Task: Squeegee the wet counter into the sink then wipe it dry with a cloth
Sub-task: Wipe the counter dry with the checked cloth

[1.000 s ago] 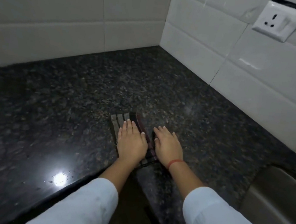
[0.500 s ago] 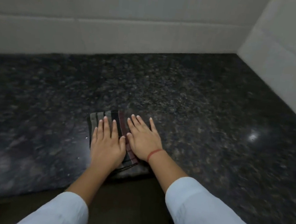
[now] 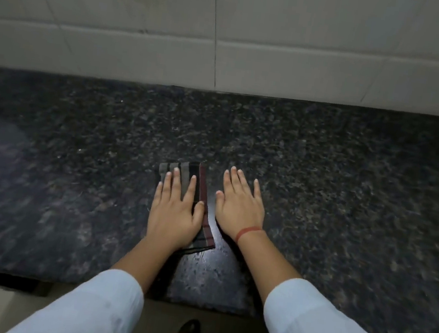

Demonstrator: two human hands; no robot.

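A folded striped cloth [image 3: 185, 168], grey, black and dark red, lies on the dark speckled granite counter [image 3: 322, 180] near its front edge. My left hand [image 3: 174, 216] presses flat on top of it, fingers spread, covering most of it. Just right of the cloth, my right hand [image 3: 239, 211] lies flat on the bare counter, fingers apart, with a narrow gap between it and the cloth. A red thread circles that wrist. A glossy light reflection shows on the stone between my forearms. No squeegee or sink is in view.
A white tiled wall [image 3: 229, 42] rises straight behind the counter. The counter's front edge [image 3: 194, 304] runs across the lower frame, with beige floor and a dark shoe [image 3: 188, 332] below it.
My view has swung left, so the corner wall, socket and sink have left the frame. Both hands slid the cloth leftward; my right hand is now off the cloth, on bare stone.
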